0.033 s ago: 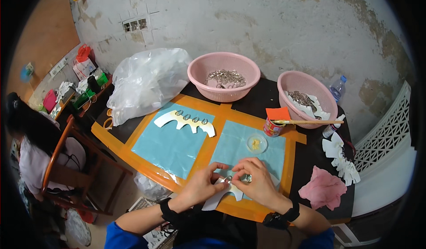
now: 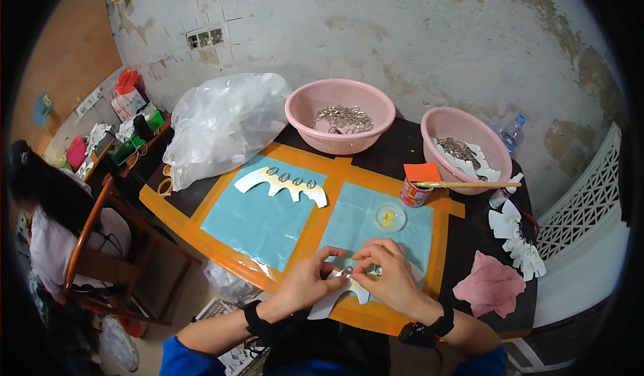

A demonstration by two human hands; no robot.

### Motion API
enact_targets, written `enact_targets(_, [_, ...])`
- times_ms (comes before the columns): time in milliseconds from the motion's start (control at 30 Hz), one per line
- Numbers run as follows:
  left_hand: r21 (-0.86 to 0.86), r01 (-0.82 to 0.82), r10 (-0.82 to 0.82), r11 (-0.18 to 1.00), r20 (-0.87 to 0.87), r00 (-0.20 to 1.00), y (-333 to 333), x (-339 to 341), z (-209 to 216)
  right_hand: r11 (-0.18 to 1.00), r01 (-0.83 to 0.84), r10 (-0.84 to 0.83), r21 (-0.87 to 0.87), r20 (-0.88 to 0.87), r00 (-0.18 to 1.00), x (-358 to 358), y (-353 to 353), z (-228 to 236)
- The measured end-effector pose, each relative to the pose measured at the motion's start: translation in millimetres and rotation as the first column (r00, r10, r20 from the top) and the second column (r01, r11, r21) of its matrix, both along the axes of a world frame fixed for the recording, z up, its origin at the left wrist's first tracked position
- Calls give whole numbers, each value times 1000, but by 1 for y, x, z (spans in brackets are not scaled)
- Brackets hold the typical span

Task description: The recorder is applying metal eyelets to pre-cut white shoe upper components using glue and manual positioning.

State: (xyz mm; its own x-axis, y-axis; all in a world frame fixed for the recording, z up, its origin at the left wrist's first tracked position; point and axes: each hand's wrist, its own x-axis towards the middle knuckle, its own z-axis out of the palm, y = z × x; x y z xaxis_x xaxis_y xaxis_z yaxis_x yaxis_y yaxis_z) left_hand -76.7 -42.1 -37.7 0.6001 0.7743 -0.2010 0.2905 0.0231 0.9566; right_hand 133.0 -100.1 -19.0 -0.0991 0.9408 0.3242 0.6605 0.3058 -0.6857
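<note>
At the table's near edge, my left hand (image 2: 307,275) pinches a white scalloped strip (image 2: 330,303) between thumb and fingers. A small metal ring (image 2: 347,271) sits at the strip's upper edge, by the left fingertips. My right hand (image 2: 390,277) is closed in a pinch against the same spot, its thumb and forefinger meeting close to the ring. What those right fingertips hold is too small to make out. Part of the strip lies hidden under both hands. Farther left, another white scalloped strip (image 2: 276,185) with several metal rings along its upper edge rests on a blue sheet (image 2: 251,225).
Behind stand two pink baskets (image 2: 340,141) (image 2: 429,134) of metal pieces. A clear dish (image 2: 390,218) with yellow bits and a red can (image 2: 414,195) bearing a brush (image 2: 469,184) are ahead. Pink cloth (image 2: 488,283) lies right; a plastic bag (image 2: 225,121) left. A person (image 2: 70,225) sits far left.
</note>
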Motion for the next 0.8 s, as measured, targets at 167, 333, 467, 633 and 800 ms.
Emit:
enact_targets(167, [2, -18, 18, 1000, -85, 996, -11, 0, 16, 989, 58, -77, 136, 135, 988, -13, -17, 3])
enact_targets(333, [-19, 31, -30, 999, 65, 997, -11, -3, 14, 986, 73, -87, 149, 86, 993, -20, -17, 2])
enact_targets(467, [2, 61, -61, 998, 63, 996, -9, -5, 0, 988, 97, -102, 118, 33, 994, -22, -19, -1])
enact_targets(633, [-73, 32, -22, 997, 145, 989, -12, -6, -1, 989, 112, -113, 93, 5, 994, -22, -17, -6])
enact_targets(800, [-35, -10, 16, 999, 158, 987, -14, -2, -5, 992, 114, -114, 55, 6, 993, -20, -19, -1])
